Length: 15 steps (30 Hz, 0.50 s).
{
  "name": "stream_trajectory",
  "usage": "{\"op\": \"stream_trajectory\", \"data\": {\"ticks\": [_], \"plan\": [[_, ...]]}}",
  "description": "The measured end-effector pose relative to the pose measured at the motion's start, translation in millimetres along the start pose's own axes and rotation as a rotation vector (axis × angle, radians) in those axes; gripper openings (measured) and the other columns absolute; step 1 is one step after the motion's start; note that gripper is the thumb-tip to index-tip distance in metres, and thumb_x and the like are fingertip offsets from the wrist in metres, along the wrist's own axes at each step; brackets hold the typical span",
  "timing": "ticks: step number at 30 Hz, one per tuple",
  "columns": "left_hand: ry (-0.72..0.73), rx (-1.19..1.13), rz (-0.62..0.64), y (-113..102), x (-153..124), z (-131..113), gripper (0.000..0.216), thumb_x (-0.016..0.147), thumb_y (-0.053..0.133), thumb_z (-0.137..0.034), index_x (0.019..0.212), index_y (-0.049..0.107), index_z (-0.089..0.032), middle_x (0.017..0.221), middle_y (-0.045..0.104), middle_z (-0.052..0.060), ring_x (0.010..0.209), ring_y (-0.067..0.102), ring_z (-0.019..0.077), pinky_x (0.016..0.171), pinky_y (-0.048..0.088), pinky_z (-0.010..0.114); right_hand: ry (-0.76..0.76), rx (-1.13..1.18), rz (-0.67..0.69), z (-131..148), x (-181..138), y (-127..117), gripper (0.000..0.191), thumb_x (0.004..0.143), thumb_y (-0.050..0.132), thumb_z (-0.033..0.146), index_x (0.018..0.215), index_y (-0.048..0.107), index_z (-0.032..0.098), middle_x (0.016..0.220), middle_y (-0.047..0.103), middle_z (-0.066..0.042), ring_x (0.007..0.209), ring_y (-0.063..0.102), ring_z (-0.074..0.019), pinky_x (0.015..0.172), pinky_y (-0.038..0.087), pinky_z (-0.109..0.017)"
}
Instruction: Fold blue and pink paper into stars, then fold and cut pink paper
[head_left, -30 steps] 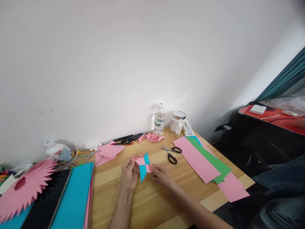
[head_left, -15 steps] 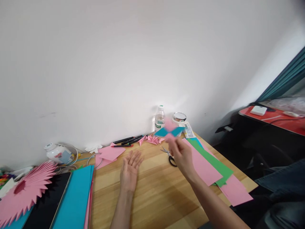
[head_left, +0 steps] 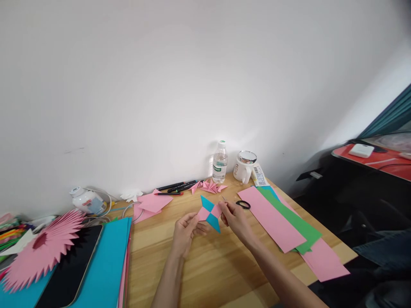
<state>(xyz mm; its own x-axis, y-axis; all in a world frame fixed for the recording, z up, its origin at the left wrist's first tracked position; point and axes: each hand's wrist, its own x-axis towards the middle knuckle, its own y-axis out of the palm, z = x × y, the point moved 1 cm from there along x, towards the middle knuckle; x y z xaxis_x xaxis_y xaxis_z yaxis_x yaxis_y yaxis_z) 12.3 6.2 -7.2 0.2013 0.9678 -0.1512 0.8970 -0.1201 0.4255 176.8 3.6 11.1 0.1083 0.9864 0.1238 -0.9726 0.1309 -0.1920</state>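
A folded paper star [head_left: 210, 214] in pink and blue, with four-sided points, is held up over the wooden table [head_left: 205, 269]. Its left pink point is pinched by my left hand [head_left: 185, 231], thumb on top. On the opposite side my right hand [head_left: 236, 217] grips the other pink point between thumb and fingers. Two blue points stick out freely, one up and one down. Just beyond my right hand lie scissors [head_left: 244, 205] with black handles, their blades partly hidden behind the hand.
Pink paper strips [head_left: 272, 220] and green paper [head_left: 290, 218] lie at the right. A water bottle [head_left: 220, 164], a white mug [head_left: 244, 169], pens [head_left: 180, 187] and small pink folded pieces [head_left: 210, 186] stand along the wall. At left are a pink pleated ring [head_left: 61, 248], a phone [head_left: 70, 269] and blue paper [head_left: 104, 261].
My right hand has lowered the paper star and brought it left toward my left hand. My left hand, open with palm up before, has closed on one point. The view has shifted slightly.
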Motion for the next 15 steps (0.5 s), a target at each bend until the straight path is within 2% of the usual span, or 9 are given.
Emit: {"op": "stream_trajectory", "data": {"ticks": [2,4,7,10,13,15], "plan": [[-0.041,0.076,0.087,3,-1,3,0.031,0.067,0.071,-0.041,0.073,0.065,-0.012,0.063,0.070,0.008,0.052,0.066,0.0189,0.047,0.050,0.025,0.023,0.065,0.056,-5,1,1,0.048,0.079,0.046,0.059,0.051,0.039,0.020,0.042,0.038,0.005,0.040,0.033,-0.0092,0.042,0.026,-0.023],[-0.046,0.129,0.121,7,-2,6,0.034,0.069,0.069,-0.045,0.074,0.064,-0.012,0.063,0.070,0.008,0.052,0.066,0.0199,0.047,0.051,0.027,0.025,0.095,0.041,-9,1,1,0.051,0.075,0.050,0.060,0.047,0.037,0.020,0.041,0.036,0.005,0.040,0.030,-0.0083,0.041,0.024,-0.023],[-0.036,0.149,0.114,12,-3,11,0.037,0.067,0.069,-0.048,0.077,0.063,-0.013,0.065,0.071,0.008,0.054,0.067,0.0211,0.049,0.052,0.028,0.033,0.122,-0.043,-12,1,-1,0.054,0.076,0.049,0.060,0.044,0.030,0.021,0.041,0.028,0.006,0.040,0.024,-0.0073,0.041,0.022,-0.023],[-0.043,0.169,0.086,16,-4,14,0.039,0.064,0.070,-0.050,0.071,0.060,-0.013,0.061,0.069,0.008,0.048,0.066,0.0212,0.045,0.050,0.028,0.037,0.137,-0.050,-13,2,-4,0.054,0.080,0.045,0.058,0.045,0.025,0.022,0.041,0.023,0.007,0.039,0.021,-0.0067,0.040,0.021,-0.023],[-0.013,0.186,0.022,17,-4,13,0.041,0.065,0.068,-0.054,0.065,0.056,-0.014,0.054,0.067,0.006,0.039,0.061,0.0189,0.038,0.046,0.026,0.017,0.132,0.010,-11,-3,-4,0.049,0.078,0.047,0.059,0.049,0.035,0.021,0.043,0.031,0.006,0.040,0.028,-0.0076,0.040,0.024,-0.022],[0.026,0.174,-0.015,19,-4,10,0.041,0.066,0.065,-0.055,0.066,0.055,-0.016,0.055,0.067,0.005,0.042,0.062,0.0182,0.040,0.047,0.025,-0.005,0.097,0.098,-9,-8,-2,0.045,0.074,0.052,0.059,0.054,0.044,0.019,0.045,0.038,0.005,0.042,0.034,-0.0088,0.040,0.026,-0.021]]}}
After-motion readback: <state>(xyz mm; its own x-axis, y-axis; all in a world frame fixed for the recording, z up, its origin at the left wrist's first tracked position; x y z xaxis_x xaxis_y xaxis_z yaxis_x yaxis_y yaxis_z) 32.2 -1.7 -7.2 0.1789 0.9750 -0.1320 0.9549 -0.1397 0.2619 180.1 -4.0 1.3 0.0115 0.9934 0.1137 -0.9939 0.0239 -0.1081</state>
